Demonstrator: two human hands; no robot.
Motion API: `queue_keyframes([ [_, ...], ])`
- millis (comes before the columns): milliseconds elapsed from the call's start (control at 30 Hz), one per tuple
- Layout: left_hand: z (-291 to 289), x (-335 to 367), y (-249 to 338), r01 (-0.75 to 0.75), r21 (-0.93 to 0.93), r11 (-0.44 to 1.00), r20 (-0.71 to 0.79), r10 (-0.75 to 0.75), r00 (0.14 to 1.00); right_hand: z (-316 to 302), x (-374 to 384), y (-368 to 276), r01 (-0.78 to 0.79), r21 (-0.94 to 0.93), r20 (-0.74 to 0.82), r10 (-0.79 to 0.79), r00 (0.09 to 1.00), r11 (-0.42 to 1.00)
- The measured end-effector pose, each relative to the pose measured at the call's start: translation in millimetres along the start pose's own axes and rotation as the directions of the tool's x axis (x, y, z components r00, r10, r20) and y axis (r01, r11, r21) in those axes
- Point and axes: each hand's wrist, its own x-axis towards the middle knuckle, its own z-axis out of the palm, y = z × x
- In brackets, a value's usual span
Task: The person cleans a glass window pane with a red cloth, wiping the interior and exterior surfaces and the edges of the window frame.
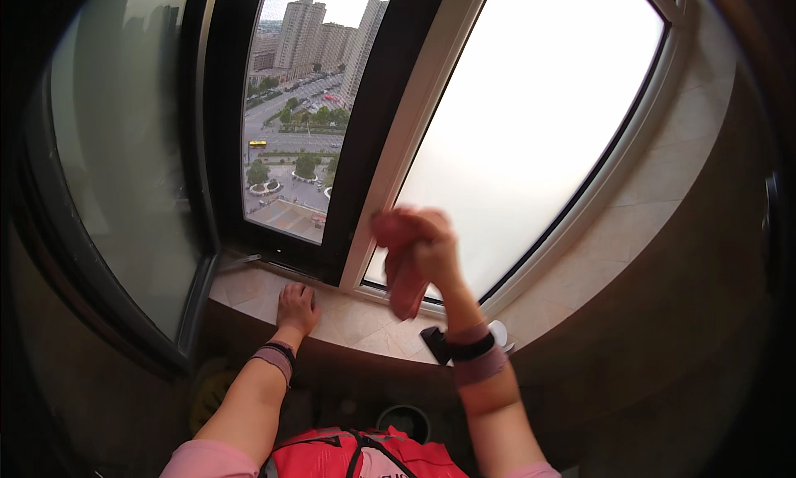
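My right hand [419, 246] is raised in front of the frosted window pane [531, 121], fingers closed around a reddish-pink cloth [405, 289] that hangs down from the fist; the hand is motion-blurred. My left hand [297, 305] rests flat on the beige tiled window sill [356, 322], fingers pointing at the dark window frame [365, 146]. Both wrists wear dark bands.
An open sash on the left shows a clear pane [298, 105] with a city street and tall buildings far below. A frosted swung-in sash [124, 146] stands at the left. A small black and white object [438, 344] lies on the sill by my right wrist. A round dark container [404, 420] sits below.
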Motion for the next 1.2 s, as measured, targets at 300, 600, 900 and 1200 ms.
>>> queue_keyframes([
  [300,-4,-3,2,-0.014,-0.016,1.0,-0.027,0.013,1.0,-151,273,-93,0.542,-0.768,-0.07,-0.886,0.458,0.341],
  [600,-13,-3,2,0.01,-0.003,1.0,0.019,-0.01,1.0,-71,213,-17,0.39,-0.813,-0.058,-0.726,0.685,0.433],
  [900,-10,3,4,-0.022,-0.009,1.0,-0.001,0.022,1.0,28,11,54,0.29,-0.743,-0.054,-0.487,0.872,0.602],
  [1200,-12,0,6,-0.017,0.018,1.0,0.012,0.017,1.0,74,-126,90,0.17,-0.689,0.116,-0.124,0.985,0.704],
])
